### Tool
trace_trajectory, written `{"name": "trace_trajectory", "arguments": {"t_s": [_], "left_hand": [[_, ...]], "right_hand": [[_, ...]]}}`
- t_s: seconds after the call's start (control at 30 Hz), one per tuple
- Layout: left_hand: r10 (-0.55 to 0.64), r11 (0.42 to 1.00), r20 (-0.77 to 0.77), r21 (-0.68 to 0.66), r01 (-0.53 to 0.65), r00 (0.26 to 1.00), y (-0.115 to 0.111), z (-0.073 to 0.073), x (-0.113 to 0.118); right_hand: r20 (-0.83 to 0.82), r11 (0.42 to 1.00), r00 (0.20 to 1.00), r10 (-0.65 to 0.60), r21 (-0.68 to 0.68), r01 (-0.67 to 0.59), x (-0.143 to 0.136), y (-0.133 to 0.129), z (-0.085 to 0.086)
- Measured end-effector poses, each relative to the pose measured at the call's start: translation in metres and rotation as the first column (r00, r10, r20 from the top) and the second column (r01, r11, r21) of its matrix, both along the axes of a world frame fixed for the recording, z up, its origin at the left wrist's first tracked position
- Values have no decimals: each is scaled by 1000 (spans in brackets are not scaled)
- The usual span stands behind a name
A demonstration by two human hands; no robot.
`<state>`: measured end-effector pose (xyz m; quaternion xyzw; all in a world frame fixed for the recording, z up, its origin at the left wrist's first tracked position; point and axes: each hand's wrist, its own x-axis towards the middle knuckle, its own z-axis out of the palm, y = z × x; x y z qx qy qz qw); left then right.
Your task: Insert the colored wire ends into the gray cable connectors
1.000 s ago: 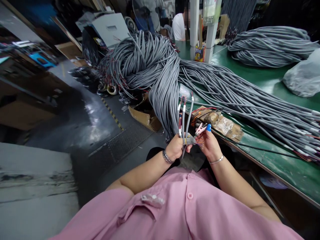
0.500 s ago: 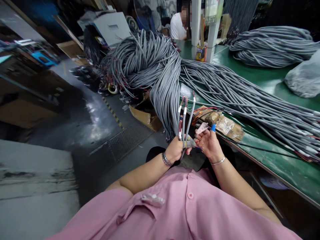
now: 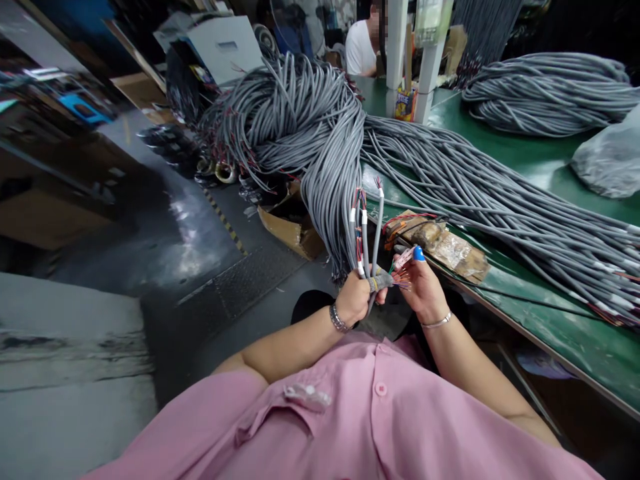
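Note:
My left hand (image 3: 353, 300) is closed around several grey cables (image 3: 377, 233), whose upper ends rise above the fist with white bands and thin coloured wires. A grey finger cover (image 3: 381, 281) wraps its thumb, which points right. Thin coloured wire ends (image 3: 401, 285) fan out beyond that thumb, toward my right hand (image 3: 426, 291). Between the blue-covered thumb and the fingers of the right hand is a small flat pinkish-white piece (image 3: 403, 259) with dark marks; its kind is unclear. The right fingertips are partly hidden.
A large grey cable bundle (image 3: 333, 173) hangs over the edge of the green table (image 3: 537, 173). More cables (image 3: 465, 167) stretch along it. A taped block (image 3: 450, 250) lies near the edge. A cardboard box (image 3: 285, 230) stands below. Someone in a white shirt (image 3: 360, 50) sits beyond.
The right thumb has come down onto the pinkish-white piece and tilted it. The held cables have shifted slightly left at their tops, and the left hand has moved slightly right.

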<state>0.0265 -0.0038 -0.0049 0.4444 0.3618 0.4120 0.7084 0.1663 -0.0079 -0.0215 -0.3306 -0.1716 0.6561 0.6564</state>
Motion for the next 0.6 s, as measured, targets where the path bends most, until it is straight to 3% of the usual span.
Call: {"name": "trace_trajectory", "arguments": {"t_s": [0.43, 0.6], "left_hand": [[-7, 1000, -19, -14, 6, 1000, 1, -4, 1], [0, 1000, 0, -19, 0, 1000, -3, -2, -3]], "right_hand": [[-48, 999, 998, -36, -25, 35, -1, 2, 0], [-4, 998, 998, 59, -19, -59, 3, -1, -4]]}}
